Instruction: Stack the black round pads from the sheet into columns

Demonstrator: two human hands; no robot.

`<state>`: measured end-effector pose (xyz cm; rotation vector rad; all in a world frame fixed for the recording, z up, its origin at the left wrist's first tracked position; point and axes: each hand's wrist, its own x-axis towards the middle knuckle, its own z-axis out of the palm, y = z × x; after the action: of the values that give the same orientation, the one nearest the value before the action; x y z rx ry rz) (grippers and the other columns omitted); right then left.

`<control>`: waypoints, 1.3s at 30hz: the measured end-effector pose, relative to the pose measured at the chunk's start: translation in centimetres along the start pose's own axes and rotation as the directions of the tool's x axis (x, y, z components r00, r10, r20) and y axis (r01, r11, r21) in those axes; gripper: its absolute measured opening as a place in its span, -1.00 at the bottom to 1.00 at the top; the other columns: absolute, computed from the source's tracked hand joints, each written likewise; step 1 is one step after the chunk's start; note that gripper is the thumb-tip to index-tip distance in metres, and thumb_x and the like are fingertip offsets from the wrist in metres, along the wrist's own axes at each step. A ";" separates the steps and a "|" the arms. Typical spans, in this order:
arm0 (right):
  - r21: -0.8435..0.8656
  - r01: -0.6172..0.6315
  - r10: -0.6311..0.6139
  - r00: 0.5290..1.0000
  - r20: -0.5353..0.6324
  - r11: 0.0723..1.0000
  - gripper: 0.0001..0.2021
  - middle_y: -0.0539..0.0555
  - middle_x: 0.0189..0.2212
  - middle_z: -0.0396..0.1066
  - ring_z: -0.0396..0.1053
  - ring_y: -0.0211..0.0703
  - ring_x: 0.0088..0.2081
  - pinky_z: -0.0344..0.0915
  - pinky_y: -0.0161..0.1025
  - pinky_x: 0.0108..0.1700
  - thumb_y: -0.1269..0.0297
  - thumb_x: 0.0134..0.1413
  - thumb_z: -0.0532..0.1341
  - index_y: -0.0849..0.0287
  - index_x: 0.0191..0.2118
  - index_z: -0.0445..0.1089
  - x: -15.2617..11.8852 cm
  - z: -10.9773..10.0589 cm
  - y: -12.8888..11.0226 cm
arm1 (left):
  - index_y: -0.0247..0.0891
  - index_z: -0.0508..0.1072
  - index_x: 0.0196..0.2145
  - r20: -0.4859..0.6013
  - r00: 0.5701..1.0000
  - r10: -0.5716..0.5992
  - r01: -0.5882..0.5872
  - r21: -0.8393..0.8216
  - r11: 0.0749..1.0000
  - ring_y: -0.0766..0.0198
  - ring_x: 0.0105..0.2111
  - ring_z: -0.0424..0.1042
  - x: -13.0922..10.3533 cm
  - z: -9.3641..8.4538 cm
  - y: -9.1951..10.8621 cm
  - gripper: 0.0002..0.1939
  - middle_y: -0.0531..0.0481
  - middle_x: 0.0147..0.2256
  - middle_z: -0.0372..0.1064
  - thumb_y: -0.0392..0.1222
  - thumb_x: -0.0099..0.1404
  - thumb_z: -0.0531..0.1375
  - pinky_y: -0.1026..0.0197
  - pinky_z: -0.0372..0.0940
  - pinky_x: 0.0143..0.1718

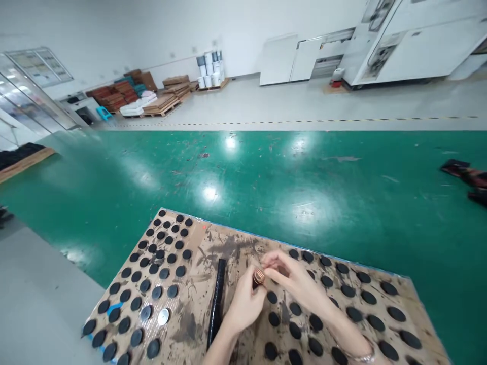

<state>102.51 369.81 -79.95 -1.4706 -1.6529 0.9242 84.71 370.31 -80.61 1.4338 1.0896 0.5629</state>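
Note:
Above the middle of a stained cardboard sheet, my left hand is closed around a small copper-coloured coiled piece. My right hand is just to its right, with thumb and fingers curled together close to the coil; whatever lies between these fingertips is too small to make out. A long black tube lies on the cardboard left of my left hand. Black round discs stand in rows on the left part, and more black discs spread over the right part, some beneath my right forearm.
Beyond the cardboard is a green floor. Stacked pallets, white buckets and a large white machine stand along the far wall. A dark, blurred object is at the right edge.

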 end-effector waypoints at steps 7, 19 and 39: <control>-0.238 -0.046 0.013 0.990 -0.138 0.970 -0.77 0.20 -0.28 0.42 0.42 0.14 -0.17 0.41 0.11 -0.10 0.13 0.25 0.03 0.10 -0.27 0.36 1.0 0.9 4.1 | -0.17 0.21 -0.32 -0.012 1.000 -0.005 0.005 0.011 1.000 0.27 -0.32 0.20 -0.2 0.0 -1.1 -0.95 0.09 -0.38 0.18 -0.21 0.33 0.05 0.24 0.13 -0.28; -0.326 0.042 -0.066 0.996 -0.063 0.944 -0.89 0.10 -0.28 0.42 0.44 -0.02 -0.24 0.44 -0.09 -0.19 0.23 0.30 0.08 0.07 -0.19 0.32 -3.0 1.8 2.2 | -0.19 0.24 -0.31 -0.010 1.000 0.024 -0.024 -0.006 1.000 0.27 -0.33 0.23 -0.2 0.0 -1.8 -0.93 0.09 -0.39 0.21 -0.20 0.35 0.08 0.22 0.18 -0.25; -0.365 0.054 -0.069 0.997 -0.030 0.929 -0.83 0.13 -0.32 0.42 0.43 -0.01 -0.27 0.44 -0.07 -0.23 0.35 0.23 0.04 0.13 -0.22 0.38 -5.0 4.8 3.7 | -0.20 0.23 -0.32 0.022 0.999 0.029 -0.029 -0.016 0.999 0.28 -0.34 0.22 -1.4 -0.4 -2.7 -0.88 0.10 -0.39 0.20 -0.14 0.37 0.09 0.23 0.16 -0.22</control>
<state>100.50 364.91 -85.75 -1.6550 -1.9010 0.5646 83.00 368.99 -82.71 1.4412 1.0462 0.5736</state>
